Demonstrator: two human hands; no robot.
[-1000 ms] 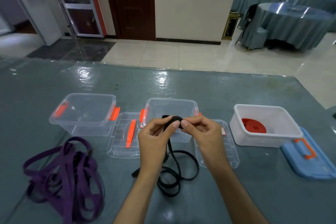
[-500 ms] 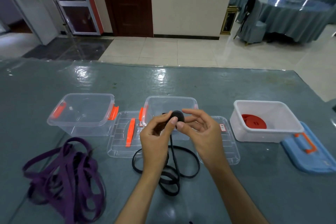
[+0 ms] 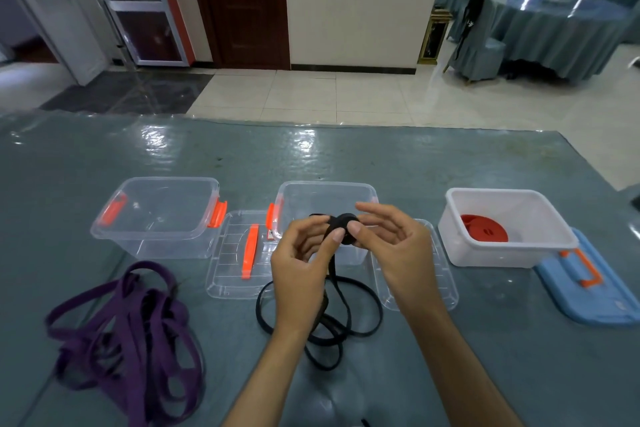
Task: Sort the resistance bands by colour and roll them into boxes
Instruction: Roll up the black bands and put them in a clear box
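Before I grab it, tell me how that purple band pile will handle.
The purple band pile lies in limp, tangled loops, so it will probably flop and trail. Being flat strap, it likely slides across the glossy table rather than rolling, and loops may snag each other.

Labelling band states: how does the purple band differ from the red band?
The purple band lies loose and tangled on the table; the red band is rolled into a flat coil. The purple sits outside any box, near left; the red sits inside the white box, far right. Neither is touched by the hands.
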